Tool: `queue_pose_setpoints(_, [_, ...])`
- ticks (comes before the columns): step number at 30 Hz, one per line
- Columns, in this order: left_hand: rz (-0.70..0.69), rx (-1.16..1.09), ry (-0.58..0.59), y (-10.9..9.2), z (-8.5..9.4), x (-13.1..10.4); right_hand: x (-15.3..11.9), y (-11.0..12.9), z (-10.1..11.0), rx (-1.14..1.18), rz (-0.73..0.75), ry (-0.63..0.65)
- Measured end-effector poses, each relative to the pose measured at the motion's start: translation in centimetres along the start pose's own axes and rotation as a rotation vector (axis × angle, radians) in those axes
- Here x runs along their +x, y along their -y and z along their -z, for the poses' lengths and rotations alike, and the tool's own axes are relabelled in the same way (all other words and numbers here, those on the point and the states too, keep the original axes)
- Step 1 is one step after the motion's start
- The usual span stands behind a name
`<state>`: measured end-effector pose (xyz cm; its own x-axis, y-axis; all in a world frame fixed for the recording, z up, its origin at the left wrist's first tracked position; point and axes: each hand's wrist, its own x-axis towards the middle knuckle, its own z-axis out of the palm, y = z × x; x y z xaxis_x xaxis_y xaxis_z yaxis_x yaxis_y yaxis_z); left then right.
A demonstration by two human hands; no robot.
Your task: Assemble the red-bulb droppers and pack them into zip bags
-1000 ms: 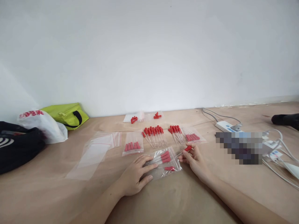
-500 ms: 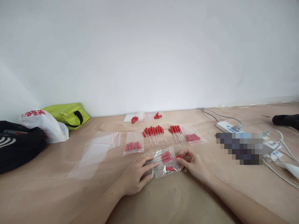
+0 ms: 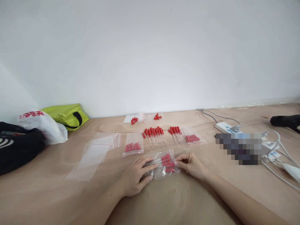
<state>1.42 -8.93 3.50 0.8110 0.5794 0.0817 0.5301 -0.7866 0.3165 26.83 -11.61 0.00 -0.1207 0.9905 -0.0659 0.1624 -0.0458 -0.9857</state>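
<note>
1. Farthest left, a black bag (image 3: 16, 150) lies at the edge of the desk (image 3: 178, 203), with a white plastic bag (image 3: 44, 125) printed in red against it and a lime-green pouch (image 3: 67, 115) behind, close to the wall.
2. Next come several empty clear zip bags (image 3: 93, 154), flat and overlapping on the bare wood.
3. Beside them lies a small sealed bag of red-capped droppers (image 3: 132, 146), just beyond the left hand.
4. The left hand (image 3: 136, 176) rests palm down on the left end of the clear bag (image 3: 164, 163) at the middle of the desk's near part; its fingers are spread flat and pin the plastic against the wood, thumb tucked under the near edge.
5. That clear bag holds a cluster of droppers with red caps, lying crosswise between the two hands.
6. Behind it, a row of loose droppers (image 3: 154, 136) lies fanned out, with a few red caps (image 3: 134, 120) on plastic sheets near the wall.
7. The right hand (image 3: 192, 165) touches the bag's right end, its fingers curled together and pinched on the plastic edge.
8. Beyond this hand lie another fan of droppers (image 3: 177, 132) and a filled bag (image 3: 193, 138).
9. Farther right are a white power strip (image 3: 226, 127), a blurred patch, white cables (image 3: 278, 147) and a dark object (image 3: 286, 120) at the frame's edge.
</note>
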Motion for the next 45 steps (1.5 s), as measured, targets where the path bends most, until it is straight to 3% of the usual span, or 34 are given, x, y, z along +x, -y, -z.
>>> queue_pose_setpoints(4, [-0.009, -0.008, -0.006, 0.1, 0.0, -0.1, 0.0, 0.7, -0.3, 0.017, -0.030, 0.032])
queue_pose_setpoints(10, [-0.035, -0.020, -0.023, 0.2, -0.1, 0.1, 0.3, 0.3, -1.0, 0.041, 0.059, -0.061])
queue_pose_setpoints(15, [-0.032, -0.021, -0.019, 0.1, 0.0, 0.1, 0.4, 0.2, -0.8, 0.011, -0.040, -0.017])
queue_pose_setpoints(21, [-0.043, -0.018, -0.004, 0.0, 0.1, 0.1, 1.3, 0.3, -0.5, -0.059, -0.130, -0.263])
queue_pose_setpoints(25, [-0.070, -0.018, 0.036, 0.0, 0.2, 0.2, 2.0, -0.2, -0.7, 0.016, -0.137, -0.113])
queue_pose_setpoints(31, [-0.063, -0.069, 0.031, 0.2, -0.1, 0.0, 1.4, 0.3, -0.5, 0.146, -0.120, -0.040])
queue_pose_setpoints(34, [-0.021, -0.145, -0.028, 0.3, -0.1, -0.3, 0.9, 0.9, -0.6, 0.275, -0.109, 0.088])
queue_pose_setpoints(37, [0.039, -0.223, -0.146, 0.4, -0.3, -0.3, 0.8, 1.1, -0.6, 0.441, -0.083, 0.091])
queue_pose_setpoints(42, [0.320, -0.528, -0.584, 0.2, -1.6, 0.4, 1.0, 1.1, -0.2, 0.658, -0.050, -0.063])
queue_pose_setpoints(43, [0.355, -0.646, -0.605, -0.1, -1.8, 0.6, 0.9, 1.1, -0.2, 0.686, -0.044, -0.076])
queue_pose_setpoints(45, [0.362, -0.887, -0.536, -0.9, -2.1, 0.9, 0.8, 1.3, -0.6, 0.708, -0.044, -0.057])
